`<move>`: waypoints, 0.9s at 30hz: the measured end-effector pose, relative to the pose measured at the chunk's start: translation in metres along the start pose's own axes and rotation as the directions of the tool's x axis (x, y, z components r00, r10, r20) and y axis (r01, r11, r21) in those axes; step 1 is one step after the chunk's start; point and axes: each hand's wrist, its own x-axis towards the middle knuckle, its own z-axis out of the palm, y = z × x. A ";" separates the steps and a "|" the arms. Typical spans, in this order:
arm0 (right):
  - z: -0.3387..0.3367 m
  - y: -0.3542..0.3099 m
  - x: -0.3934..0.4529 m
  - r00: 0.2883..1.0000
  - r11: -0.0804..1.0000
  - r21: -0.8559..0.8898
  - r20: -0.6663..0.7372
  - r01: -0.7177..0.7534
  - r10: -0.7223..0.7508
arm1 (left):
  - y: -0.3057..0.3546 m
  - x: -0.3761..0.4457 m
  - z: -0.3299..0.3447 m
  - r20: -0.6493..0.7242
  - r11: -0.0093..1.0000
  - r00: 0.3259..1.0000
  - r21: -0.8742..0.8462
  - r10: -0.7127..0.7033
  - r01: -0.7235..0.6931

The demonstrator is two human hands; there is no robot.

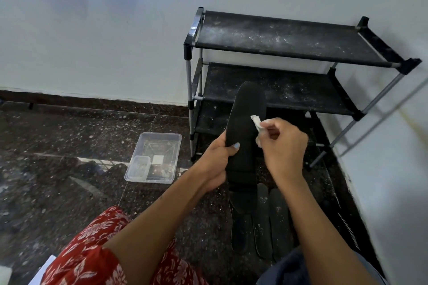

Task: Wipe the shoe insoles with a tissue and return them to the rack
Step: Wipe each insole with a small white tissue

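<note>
A black insole [245, 122] stood nearly upright, toe up, in front of the rack [289, 53]. A crumpled white tissue [256, 121] touched its right edge. Three more black insoles [261, 220] lay side by side on the floor below it. The black rack's shelves were dusty.

Soft, even daylight fills the room, rather dim with a cool bluish cast strongest on the white wall [92, 30] in the upper left of the frame. The polished floor [58, 146] at left carries pale streaky reflections. Shadows are faint; the rack [289, 39] throws a thin diagonal shadow on the wall at right. The wide lens bends straight lines toward the edges. The lower corners look soft, and fine detail is slightly smeared throughout.
</note>
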 end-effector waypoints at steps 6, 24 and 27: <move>0.005 0.001 -0.007 0.993 0.993 -0.070 0.066 0.099 -0.095 | 0.003 0.001 0.000 -0.007 0.998 1.000 -0.056 -0.018 0.017; -0.004 -0.021 -0.056 0.831 0.984 0.172 0.553 -0.036 -0.066 | 0.018 0.010 -0.015 -0.295 0.945 0.955 -0.312 0.002 -0.098; -0.003 -0.008 -0.049 0.891 0.998 0.036 0.452 -0.052 0.030 | 0.018 0.008 -0.016 -0.290 0.945 0.957 -0.310 0.010 -0.104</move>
